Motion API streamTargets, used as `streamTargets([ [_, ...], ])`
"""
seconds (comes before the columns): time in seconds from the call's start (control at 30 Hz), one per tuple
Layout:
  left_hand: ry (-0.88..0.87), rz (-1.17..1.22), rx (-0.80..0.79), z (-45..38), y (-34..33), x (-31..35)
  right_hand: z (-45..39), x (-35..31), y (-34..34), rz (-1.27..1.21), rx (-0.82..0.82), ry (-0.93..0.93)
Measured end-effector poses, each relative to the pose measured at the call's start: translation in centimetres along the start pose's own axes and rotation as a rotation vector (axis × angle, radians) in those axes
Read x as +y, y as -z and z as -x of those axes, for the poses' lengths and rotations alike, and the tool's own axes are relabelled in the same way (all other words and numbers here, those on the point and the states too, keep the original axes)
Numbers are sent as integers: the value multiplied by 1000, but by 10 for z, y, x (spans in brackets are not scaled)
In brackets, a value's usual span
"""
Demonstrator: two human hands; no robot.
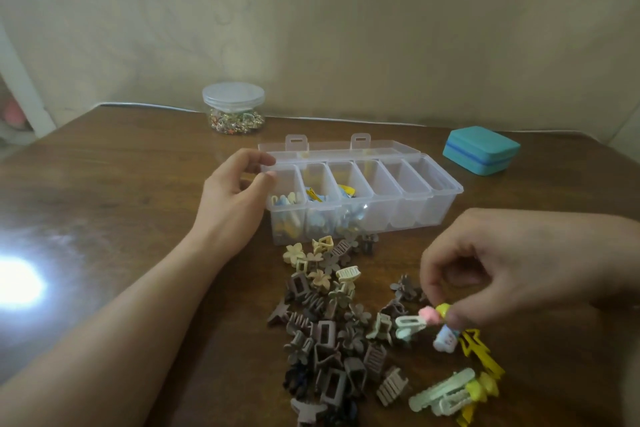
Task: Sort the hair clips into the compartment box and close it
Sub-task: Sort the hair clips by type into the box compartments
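The clear compartment box (pixel 363 198) sits open at the centre of the frame, its lid (pixel 339 149) folded back behind it. Its three left compartments already hold blue, yellow and pale clips; the three to the right look empty. Just below it, spreading to the bottom edge, lies the pile of hair clips (pixel 329 322), mostly brown, taupe and cream claw clips, with a brighter cluster of mint and yellow ones (pixel 457 392) at lower right.

At right of centre the right hand (pixel 512 263) reaches down, its fingers (pixel 453 317) pinching a small pink and yellow clip (pixel 433 314) at the edge of the pile. The left hand (pixel 235 184) rests against the box's left end, thumb and forefinger curled round its corner rim to steady it.

Sorting is under way, with most clips left on the bench (pixel 121 184). The next move would probably be to lift this clip clear of its neighbours and carry it over the front wall into a matching compartment.

Farther off, a lidded jar of small trinkets (pixel 233 107) stands at upper left and a teal case (pixel 481 149) at upper right.
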State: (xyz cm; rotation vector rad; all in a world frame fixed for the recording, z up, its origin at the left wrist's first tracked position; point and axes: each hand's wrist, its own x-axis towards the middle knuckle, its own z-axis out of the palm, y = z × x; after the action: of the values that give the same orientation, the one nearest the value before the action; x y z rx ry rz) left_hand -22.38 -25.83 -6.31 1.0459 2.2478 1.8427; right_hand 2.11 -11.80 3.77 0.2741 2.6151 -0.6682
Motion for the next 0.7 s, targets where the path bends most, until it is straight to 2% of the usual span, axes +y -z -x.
streamTargets([
  [0.13, 31, 52, 19, -1, 0, 2, -8, 4, 9, -244, 163, 185],
  [0.2, 38, 48, 20, -2, 0, 2, -23, -5, 14, -289, 312, 225],
  [0.3, 30, 44, 23, -4, -1, 0, -54, -26, 22, -215, 582, 173],
  [0.4, 39, 53, 21, -5, -1, -2, -92, -44, 21, -86, 804, 21],
  [0.57, 32, 48, 7, -4, 1, -1, -128, -52, 4, 195, 767, -110],
  [0.63, 38, 48, 5, -5, 0, -1, -124, -48, 3, 197, 784, -61],
  [0.7, 54, 50, 12, -5, 0, -1, -112, -40, 4, 103, 878, 35],
])
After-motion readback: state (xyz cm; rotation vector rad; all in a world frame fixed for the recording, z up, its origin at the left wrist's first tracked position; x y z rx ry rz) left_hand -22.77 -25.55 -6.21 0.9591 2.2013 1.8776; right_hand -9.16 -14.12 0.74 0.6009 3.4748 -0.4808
